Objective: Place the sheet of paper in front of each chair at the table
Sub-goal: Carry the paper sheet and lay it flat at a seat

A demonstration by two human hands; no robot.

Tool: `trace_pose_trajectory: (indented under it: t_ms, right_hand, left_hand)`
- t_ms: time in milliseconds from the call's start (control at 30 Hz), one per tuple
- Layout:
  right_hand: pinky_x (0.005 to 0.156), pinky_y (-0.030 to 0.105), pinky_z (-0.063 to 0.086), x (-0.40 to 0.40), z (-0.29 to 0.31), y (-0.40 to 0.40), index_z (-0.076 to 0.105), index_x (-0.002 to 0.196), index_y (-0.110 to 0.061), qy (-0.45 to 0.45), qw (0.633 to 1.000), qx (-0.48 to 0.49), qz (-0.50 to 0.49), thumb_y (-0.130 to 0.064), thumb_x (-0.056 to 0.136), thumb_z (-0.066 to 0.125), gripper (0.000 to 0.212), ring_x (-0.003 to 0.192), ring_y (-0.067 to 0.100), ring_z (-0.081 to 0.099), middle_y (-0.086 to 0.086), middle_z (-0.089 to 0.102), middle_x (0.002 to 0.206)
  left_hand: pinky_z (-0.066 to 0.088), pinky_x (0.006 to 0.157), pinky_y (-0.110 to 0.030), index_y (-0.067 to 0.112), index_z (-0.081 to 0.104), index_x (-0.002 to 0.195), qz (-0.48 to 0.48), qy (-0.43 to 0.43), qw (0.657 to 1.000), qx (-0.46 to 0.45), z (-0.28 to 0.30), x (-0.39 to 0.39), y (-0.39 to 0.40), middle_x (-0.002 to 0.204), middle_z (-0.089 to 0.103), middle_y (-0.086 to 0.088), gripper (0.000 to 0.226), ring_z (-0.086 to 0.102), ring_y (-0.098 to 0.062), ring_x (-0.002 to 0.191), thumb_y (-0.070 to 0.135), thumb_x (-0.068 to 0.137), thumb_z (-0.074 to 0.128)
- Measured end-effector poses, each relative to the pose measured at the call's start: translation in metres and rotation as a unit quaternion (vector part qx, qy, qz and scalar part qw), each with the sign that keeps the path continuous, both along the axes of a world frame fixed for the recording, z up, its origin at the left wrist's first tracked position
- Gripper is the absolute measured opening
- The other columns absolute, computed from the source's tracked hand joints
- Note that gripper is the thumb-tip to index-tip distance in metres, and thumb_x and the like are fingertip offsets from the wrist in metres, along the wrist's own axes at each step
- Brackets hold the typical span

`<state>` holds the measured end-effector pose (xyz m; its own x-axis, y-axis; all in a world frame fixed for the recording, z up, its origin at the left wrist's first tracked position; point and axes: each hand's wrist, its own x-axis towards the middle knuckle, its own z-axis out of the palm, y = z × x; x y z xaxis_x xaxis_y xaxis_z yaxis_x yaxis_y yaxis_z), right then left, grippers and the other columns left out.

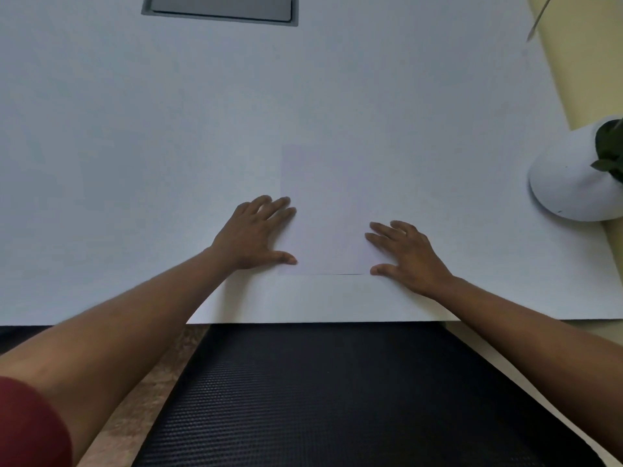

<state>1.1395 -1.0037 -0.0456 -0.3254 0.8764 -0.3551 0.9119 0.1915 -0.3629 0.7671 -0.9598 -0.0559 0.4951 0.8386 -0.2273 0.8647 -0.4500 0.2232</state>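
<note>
Fingers [281, 210] of the left hand [256, 234]: straight, held close side by side, lying flat, their tips on the left edge of the sheet of paper [325, 210]; thumb stretched out toward the sheet's near left corner. Fingers [381, 232] of the right hand [406, 256]: straight, slightly spread, flat, tips meeting the sheet's right edge low down; thumb extended beside the near right corner. Neither hand curls round or pinches anything. Sheet of paper: one, white, faintly lilac against the surface, lying flat on the white tabletop [135, 163], long side running away from the person, near edge set a little back from the table's front edge and roughly parallel to it, between the two hands. Chair [330, 392]: black, mesh-textured surface, directly below the table's front edge and in line with the sheet. Forearms: both bare, reaching over the front edge; a dark red sleeve [30, 423] at the lower left. Grey hatch [220, 8]: rectangular, framed, set flush in the tabletop at the far side, well apart from the sheet. White pot [569, 176]: rounded, at the right end of the table, dark green leaves [610, 146] showing from its mouth. Floor: mottled brown, seen left of the chair.
</note>
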Motion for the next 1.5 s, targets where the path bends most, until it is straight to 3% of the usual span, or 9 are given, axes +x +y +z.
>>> trace_pose_trajectory:
  t_ms: [233, 500, 600, 1500]
  right_hand:
    - [0.125, 0.047, 0.023, -0.002, -0.005, 0.027, 0.043, 0.16, -0.035, 0.0, 1.0, -0.005, -0.005, -0.051, 0.093, 0.074, 0.076, 0.159, 0.024, 0.022, -0.016, 0.028, 0.173]
    - [0.124, 0.045, 0.024, 0.001, -0.007, 0.03, 0.045, 0.16, -0.031, 0.014, 1.0, 0.001, -0.015, -0.046, 0.094, 0.075, 0.075, 0.157, 0.024, 0.026, -0.013, 0.031, 0.172]
    - [0.124, 0.046, 0.024, 0.003, -0.007, 0.031, 0.043, 0.161, -0.03, 0.011, 1.0, 0.001, -0.011, -0.045, 0.095, 0.074, 0.075, 0.157, 0.024, 0.026, -0.013, 0.029, 0.173]
    - [0.124, 0.042, 0.021, -0.002, -0.006, 0.027, 0.027, 0.167, -0.031, -0.023, 1.0, 0.007, 0.007, -0.051, 0.099, 0.066, 0.081, 0.159, 0.021, 0.02, -0.019, 0.019, 0.175]
  left_hand:
    - [0.035, 0.119, -0.049, 0.027, 0.035, 0.167, -0.014, 0.029, 0.999, 0.005, 0.008, 0.002, 0.028, 0.177, 0.027, 0.007, 0.12, 0.035, -0.03, 0.153, 0.101, 0.073, 0.035]
    - [0.035, 0.118, -0.049, 0.03, 0.029, 0.168, -0.017, 0.047, 0.999, 0.002, 0.01, 0.007, 0.041, 0.179, 0.022, 0.01, 0.116, 0.034, -0.031, 0.153, 0.1, 0.076, 0.045]
    - [0.036, 0.117, -0.049, 0.03, 0.031, 0.167, -0.015, 0.048, 0.999, 0.007, 0.008, 0.007, 0.04, 0.178, 0.024, 0.01, 0.118, 0.035, -0.031, 0.151, 0.103, 0.074, 0.038]
    - [0.035, 0.121, -0.052, 0.021, 0.041, 0.164, 0.011, -0.014, 1.0, -0.003, 0.004, 0.0, 0.032, 0.176, 0.033, 0.006, 0.125, 0.038, -0.032, 0.153, 0.101, 0.068, 0.044]
